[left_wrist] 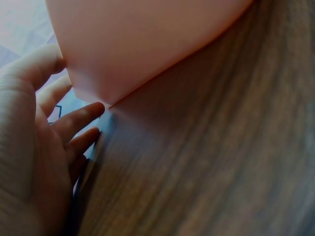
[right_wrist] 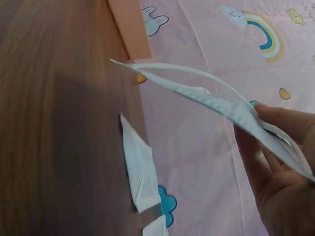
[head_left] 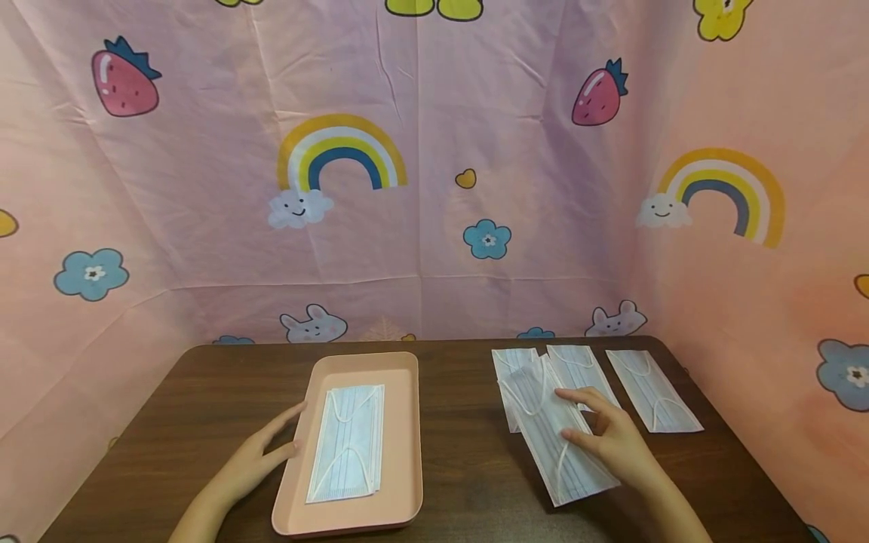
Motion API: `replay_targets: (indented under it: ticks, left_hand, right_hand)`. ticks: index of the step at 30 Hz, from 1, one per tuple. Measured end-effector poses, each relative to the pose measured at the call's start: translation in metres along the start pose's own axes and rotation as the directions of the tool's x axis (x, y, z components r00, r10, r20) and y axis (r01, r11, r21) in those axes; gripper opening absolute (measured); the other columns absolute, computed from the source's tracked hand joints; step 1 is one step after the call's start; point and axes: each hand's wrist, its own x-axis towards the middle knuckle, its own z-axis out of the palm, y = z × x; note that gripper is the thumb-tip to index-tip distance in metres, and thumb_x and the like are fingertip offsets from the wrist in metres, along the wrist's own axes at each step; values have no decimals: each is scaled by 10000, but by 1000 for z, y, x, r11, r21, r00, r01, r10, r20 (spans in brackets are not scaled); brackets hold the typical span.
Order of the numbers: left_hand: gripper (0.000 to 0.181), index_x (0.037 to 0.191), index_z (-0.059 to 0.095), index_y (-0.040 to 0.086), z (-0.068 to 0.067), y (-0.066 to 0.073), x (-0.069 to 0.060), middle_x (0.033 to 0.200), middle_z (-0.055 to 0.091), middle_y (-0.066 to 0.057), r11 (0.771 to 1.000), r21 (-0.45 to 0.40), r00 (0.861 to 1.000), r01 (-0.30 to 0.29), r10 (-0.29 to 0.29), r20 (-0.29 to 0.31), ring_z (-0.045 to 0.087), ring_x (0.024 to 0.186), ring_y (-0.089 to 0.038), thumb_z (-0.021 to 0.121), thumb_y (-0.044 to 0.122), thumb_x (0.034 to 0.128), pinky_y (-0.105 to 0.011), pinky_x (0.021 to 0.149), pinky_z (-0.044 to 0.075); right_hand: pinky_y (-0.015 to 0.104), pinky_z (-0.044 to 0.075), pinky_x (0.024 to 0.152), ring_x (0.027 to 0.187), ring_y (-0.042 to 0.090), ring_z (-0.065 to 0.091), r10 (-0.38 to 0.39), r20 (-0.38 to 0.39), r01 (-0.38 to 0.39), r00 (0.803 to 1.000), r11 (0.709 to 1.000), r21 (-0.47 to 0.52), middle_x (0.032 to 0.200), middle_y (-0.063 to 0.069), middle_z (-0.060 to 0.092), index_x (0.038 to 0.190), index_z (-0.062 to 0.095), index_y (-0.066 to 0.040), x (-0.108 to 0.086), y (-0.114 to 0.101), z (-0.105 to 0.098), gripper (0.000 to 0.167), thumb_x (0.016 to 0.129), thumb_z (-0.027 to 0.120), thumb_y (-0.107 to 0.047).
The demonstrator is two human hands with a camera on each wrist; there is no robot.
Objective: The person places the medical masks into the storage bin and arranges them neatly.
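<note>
Over on the left, the tray (head_left: pixel 405 445) looks smooth, matt plastic; the table (head_left: pixel 468 467) shows wood grain with a faint sheen; at right, pleated masks (head_left: pixel 653 392) look papery; far back hangs creased cloth (head_left: pixel 421 249)!

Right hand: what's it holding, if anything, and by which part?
The right hand holds a face mask, pinched partway along its long edge nearest the palm.
</note>
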Motion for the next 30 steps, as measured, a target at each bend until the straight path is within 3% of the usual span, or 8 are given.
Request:
replay_targets:
  ticks: [8,14,18,30]
  left_hand:
    - [587,1464,396,161,0,1,0,1436,408,-230,1000,-3,1000,-1,1,-1,313,1310,-467,628,239,931,-704,954,247]
    - [586,1464,399,171,0,1,0,1438,412,-218,1000,4,1000,-6,6,-8,319,1300,-468,630,238,929,-693,958,256]
    - [588,1466,398,174,0,1,0,1445,403,-217,1000,5,1000,-4,4,-8,312,1305,-468,629,241,929,-703,951,254]
    - [588,1465,401,176,-1,2,1,1457,392,-204,1000,11,1000,-4,4,-8,306,1304,-464,632,246,928,-683,968,255]
  right_hand:
    - [285,545,677,896,165,609,21,-12,-19,1000,991,131,1162,160,543,1282,566,25,15,-9,18,547,768,748,63]
    - [287,545,685,898,192,601,69,7,-69,998,977,202,1172,175,509,1284,562,16,26,-17,39,550,769,755,40]
    - [348,558,647,863,264,627,116,14,-116,993,953,281,1172,182,496,1279,564,22,35,-25,52,548,765,754,50]
    - [328,550,729,958,318,596,195,-15,-172,981,900,401,1225,193,471,1280,563,30,56,-42,95,572,744,750,102]
